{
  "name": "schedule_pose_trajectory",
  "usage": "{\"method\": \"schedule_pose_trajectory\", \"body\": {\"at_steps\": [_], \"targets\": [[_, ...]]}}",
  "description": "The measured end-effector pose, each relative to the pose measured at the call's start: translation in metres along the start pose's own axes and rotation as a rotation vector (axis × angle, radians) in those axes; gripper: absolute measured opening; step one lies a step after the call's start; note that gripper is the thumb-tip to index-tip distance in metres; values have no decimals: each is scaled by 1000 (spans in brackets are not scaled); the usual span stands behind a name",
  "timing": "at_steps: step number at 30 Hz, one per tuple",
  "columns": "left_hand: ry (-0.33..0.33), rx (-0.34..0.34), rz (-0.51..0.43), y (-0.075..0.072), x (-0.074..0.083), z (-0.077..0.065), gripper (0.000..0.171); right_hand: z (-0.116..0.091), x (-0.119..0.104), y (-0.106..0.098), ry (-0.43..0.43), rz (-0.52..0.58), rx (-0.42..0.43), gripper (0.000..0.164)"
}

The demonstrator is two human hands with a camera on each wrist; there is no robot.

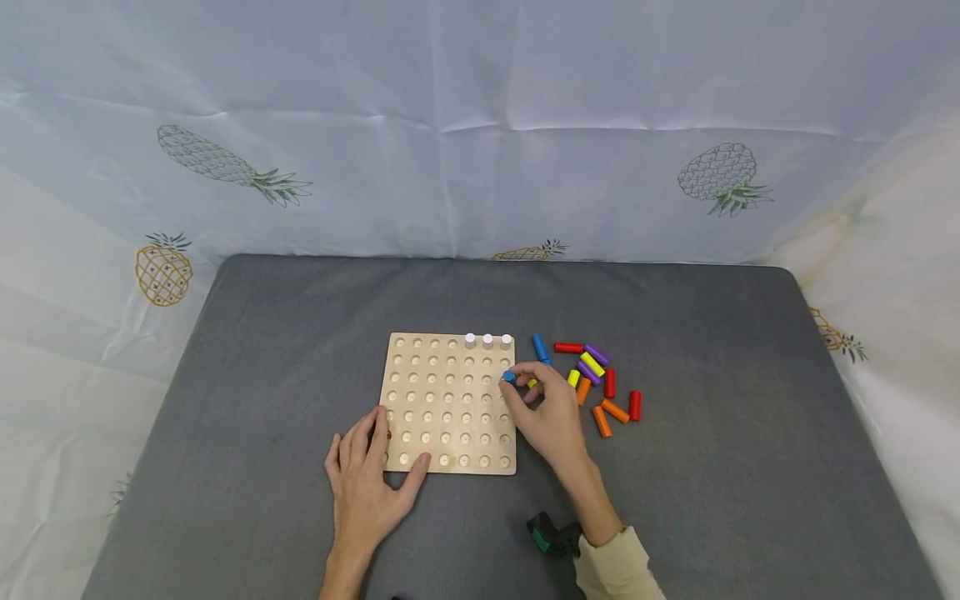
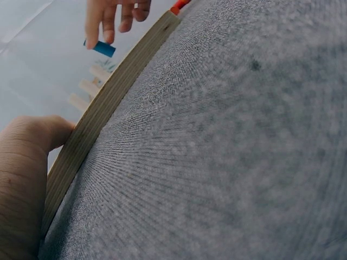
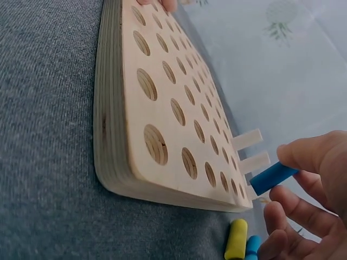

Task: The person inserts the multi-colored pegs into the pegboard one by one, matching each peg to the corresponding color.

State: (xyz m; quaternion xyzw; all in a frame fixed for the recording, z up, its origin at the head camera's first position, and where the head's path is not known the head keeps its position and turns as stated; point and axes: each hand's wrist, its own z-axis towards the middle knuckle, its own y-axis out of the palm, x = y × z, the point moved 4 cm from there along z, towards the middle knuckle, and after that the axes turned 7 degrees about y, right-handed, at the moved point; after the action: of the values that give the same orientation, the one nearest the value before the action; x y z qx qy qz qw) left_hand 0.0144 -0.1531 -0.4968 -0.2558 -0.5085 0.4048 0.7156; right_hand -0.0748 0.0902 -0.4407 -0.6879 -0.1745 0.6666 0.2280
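A square wooden pegboard (image 1: pixel 446 408) with rows of round holes lies on the table. Three white pegs (image 1: pixel 487 342) stand upright at the right end of its far row. My right hand (image 1: pixel 551 412) pinches a blue peg (image 3: pixel 272 177) between thumb and fingertips, over the board's right edge just nearer than the white pegs. In the right wrist view the peg is tilted, its lower end above the board's surface. My left hand (image 1: pixel 367 479) rests at the board's near left corner, fingers spread along the left edge and thumb on the near edge.
Right of the board lie loose pegs: several red (image 1: pixel 610 382), orange (image 1: pixel 602 421), purple (image 1: pixel 596 354), yellow (image 1: pixel 592 364) and blue ones (image 1: pixel 538 346). A black and green device (image 1: pixel 553 535) is by my right wrist. Pineapple-print cloth (image 1: pixel 480 183) hangs behind the grey table (image 1: pixel 712 433).
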Motion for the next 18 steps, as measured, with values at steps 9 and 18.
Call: {"method": "schedule_pose_trajectory", "body": {"at_steps": [9,18], "targets": [[-1,-3,5,-1,0,0,89,7,-5,6,-14,29,-20,21],[2,-1,14,0,1,0,89,15,-8,17,-52,74,-23,19]]}}
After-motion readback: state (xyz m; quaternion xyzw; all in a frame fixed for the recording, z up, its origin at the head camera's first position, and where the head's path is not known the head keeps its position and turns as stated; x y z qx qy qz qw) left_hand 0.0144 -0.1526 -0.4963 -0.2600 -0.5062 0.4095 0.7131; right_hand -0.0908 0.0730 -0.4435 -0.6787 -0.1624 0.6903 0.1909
